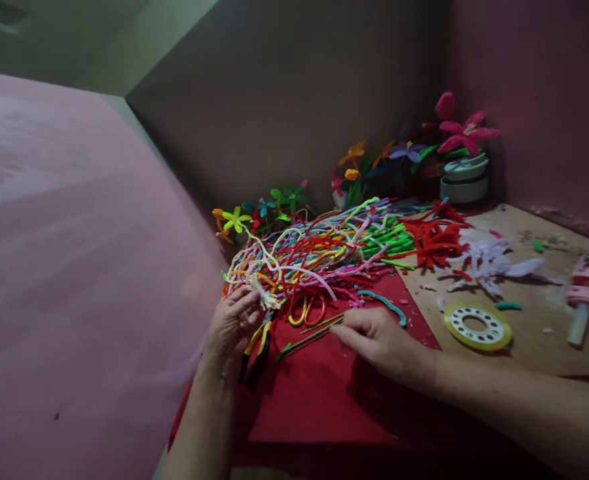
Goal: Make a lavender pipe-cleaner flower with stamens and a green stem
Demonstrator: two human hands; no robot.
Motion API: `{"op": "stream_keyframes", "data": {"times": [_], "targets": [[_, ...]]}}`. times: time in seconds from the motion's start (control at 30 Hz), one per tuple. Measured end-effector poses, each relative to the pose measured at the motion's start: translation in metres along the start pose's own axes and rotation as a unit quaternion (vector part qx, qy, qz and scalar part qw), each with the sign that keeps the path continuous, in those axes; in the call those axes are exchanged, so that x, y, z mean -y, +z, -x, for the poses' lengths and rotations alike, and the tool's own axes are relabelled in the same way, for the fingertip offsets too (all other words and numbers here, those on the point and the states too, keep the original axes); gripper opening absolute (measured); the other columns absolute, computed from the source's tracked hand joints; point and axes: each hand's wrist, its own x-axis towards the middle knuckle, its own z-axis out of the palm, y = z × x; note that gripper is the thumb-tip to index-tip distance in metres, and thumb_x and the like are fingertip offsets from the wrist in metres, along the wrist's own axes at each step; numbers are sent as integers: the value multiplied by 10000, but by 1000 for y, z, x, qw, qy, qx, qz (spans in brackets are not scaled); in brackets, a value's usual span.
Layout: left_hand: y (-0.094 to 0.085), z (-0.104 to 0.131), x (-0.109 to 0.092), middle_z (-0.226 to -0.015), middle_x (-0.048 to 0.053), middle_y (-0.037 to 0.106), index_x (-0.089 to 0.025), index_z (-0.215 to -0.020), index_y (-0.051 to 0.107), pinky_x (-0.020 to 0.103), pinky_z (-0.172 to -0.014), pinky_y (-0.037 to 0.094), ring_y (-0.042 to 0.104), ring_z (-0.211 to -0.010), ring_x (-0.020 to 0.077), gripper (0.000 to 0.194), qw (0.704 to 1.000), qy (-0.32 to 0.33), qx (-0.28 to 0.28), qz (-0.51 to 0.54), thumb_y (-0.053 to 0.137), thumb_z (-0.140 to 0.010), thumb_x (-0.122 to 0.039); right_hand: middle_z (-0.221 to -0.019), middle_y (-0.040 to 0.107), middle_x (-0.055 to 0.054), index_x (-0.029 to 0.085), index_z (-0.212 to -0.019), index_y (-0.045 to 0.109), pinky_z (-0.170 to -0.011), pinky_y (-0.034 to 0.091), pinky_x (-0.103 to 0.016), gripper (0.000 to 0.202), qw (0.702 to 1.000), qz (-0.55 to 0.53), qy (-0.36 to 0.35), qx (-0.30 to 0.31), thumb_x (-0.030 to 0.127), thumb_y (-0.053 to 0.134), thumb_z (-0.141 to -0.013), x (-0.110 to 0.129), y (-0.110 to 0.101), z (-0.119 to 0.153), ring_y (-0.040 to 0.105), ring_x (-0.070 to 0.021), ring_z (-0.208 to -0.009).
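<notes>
Your left hand (229, 323) has its fingers pinching a cream fuzzy tuft (266, 295), your right hand (377, 340) its fingers pinching thin green sticks (307, 341), pliers (265, 338) and scissor handles (308, 313) between on the red counter (309, 407), coloured pipe cleaners (304, 250) heaped far, tape roll (457, 327) right.

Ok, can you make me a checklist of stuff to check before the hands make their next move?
1. Left hand has the white bunch: ok, it's at the fingertips.
2. Right hand has a firm grip on the thin green sticks: cannot tell; they reach its fingertips, but the pinch is hidden.
3. Pliers well away from the hands: not ok, they lie right beside the left hand.
4. Scissors closed: cannot tell, only the handles show clearly.
5. Tape roll clear of both hands: ok, it lies on the board.
</notes>
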Motion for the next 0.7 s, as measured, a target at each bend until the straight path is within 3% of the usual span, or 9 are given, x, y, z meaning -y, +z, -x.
{"op": "stream_keyframes", "data": {"times": [0.07, 0.17, 0.27, 0.37, 0.53, 0.7], "targets": [[22, 12, 6, -702, 20, 618, -118, -766, 633, 173, -564, 477, 580, -590, 79, 250, 997, -39, 62, 25, 742, -542, -147, -684, 587, -9, 147, -723, 610, -626, 383, -227, 188, 994, -89, 37, -48, 287, 514, -803, 5, -10, -10, 507, -106, -647], [57, 28, 16, -597, -8, 570, -112, -712, 621, 123, -443, 387, 505, -477, 35, 168, 986, -77, 148, -4, 729, -604, -182, -857, 640, -33, 151, -895, 631, -736, 418, -261, 217, 971, -223, 71, -42, 310, 584, -755, 9, -22, -20, 562, -134, -780], [89, 38, 25, -497, -42, 509, -124, -700, 612, 128, -353, 276, 403, -371, 17, 164, 976, -82, 199, -28, 719, -625, -223, -784, 642, -21, 134, -806, 653, -714, 426, -266, 218, 961, -264, 76, -6, 331, 626, -717, 8, -31, -24, 565, -135, -734], [113, 41, 30, -447, -54, 478, -124, -673, 604, 134, -333, 215, 347, -335, 10, 164, 972, -75, 219, -44, 712, -629, -239, -648, 603, 3, 116, -667, 638, -644, 414, -254, 193, 963, -253, 94, -10, 308, 651, -686, 4, -41, -22, 532, -117, -632], [130, 31, 27, -531, -22, 559, -121, -747, 625, 141, -352, 255, 399, -364, 19, 213, 967, -67, 237, -68, 716, -627, -273, -600, 592, 9, 108, -630, 631, -599, 391, -240, 196, 948, -290, 127, -43, 299, 666, -654, -3, -58, -20, 508, -94, -571], [135, 20, 33, -580, -18, 591, -131, -816, 620, 145, -355, 272, 403, -365, 19, 281, 981, -19, 191, -23, 723, -618, -302, -566, 597, -7, 96, -692, 629, -519, 402, -228, 237, 907, -380, 176, -40, 327, 675, -668, -16, -58, -18, 511, -82, -483]]}}
